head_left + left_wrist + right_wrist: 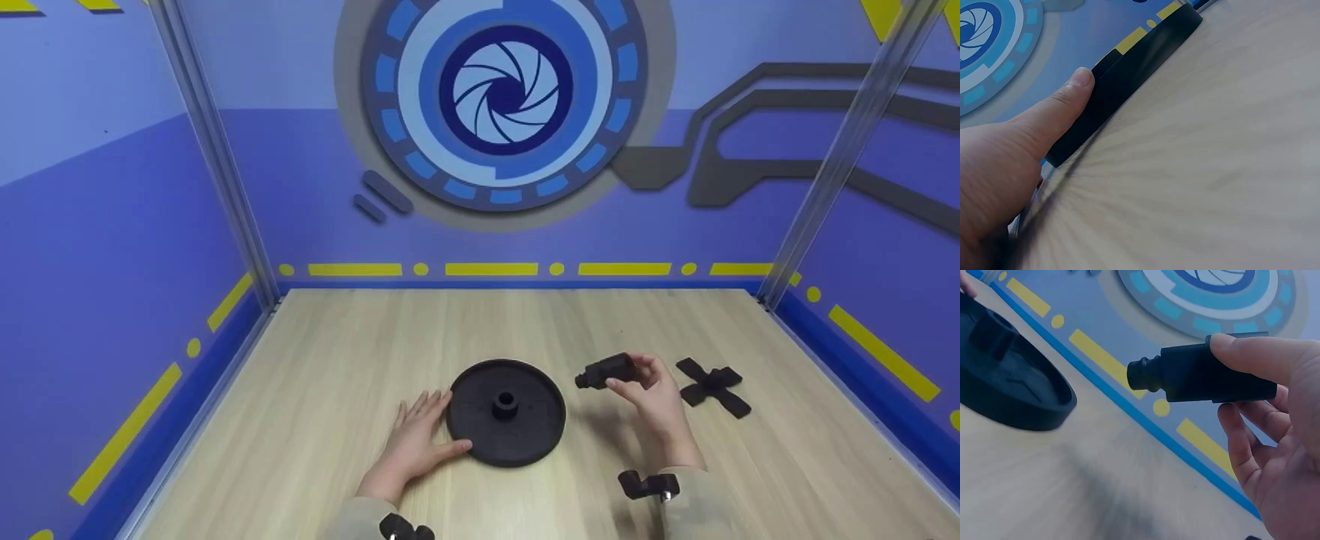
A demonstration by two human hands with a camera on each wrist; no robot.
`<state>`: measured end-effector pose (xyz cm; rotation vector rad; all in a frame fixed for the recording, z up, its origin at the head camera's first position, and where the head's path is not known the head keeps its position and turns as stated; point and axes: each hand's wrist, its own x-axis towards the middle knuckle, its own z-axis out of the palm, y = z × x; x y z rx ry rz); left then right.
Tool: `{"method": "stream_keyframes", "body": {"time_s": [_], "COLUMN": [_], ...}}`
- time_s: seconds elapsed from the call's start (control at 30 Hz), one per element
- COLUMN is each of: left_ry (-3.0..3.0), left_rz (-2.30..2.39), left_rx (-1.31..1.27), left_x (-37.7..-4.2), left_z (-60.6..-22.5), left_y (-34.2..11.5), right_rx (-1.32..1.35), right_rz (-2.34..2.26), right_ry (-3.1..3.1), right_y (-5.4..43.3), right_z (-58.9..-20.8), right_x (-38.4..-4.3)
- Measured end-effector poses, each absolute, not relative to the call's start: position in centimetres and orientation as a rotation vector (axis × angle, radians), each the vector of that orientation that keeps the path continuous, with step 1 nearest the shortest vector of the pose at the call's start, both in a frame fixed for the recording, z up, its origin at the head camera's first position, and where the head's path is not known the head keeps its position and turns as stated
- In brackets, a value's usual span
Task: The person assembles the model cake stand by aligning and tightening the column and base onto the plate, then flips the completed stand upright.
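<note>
The rear panel [292,180], blue with yellow dashes and a circular emblem, stands behind a wood-grain table [337,352]. A round black tray [480,427] with a raised rim lies flat on the table, between the two hands. The left hand [416,446] rests at the tray's left side: fingers extended and slightly spread, thumb set apart, fingertips and thumb touching the rim. The right hand [660,405] is raised above the table, right of the tray; its thumb and fingers are bent together and pinch a black stepped part. A four-armed black cross piece [712,384] lies on the table, just right of the right hand. The stepped part [1207,371] is held clear of the tray—narrow, grooved end pointing left, towards the tray. A hollow hub [505,406] stands upright at the tray's centre.
</note>
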<state>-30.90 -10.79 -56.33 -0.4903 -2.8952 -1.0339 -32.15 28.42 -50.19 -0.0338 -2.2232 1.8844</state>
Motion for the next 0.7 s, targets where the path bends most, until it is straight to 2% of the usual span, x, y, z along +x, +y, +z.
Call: {"method": "stream_keyframes", "body": {"time_s": [0.7], "left_ry": [-2.872], "left_rz": [-1.050], "left_rx": [-0.509], "left_x": [-30.9], "left_z": [-56.3], "left_y": [-10.8], "right_rx": [0.281], "right_rz": [2.007], "right_ry": [-2.115], "right_y": [22.0], "right_z": [-50.2], "right_x": [-32.9]}}
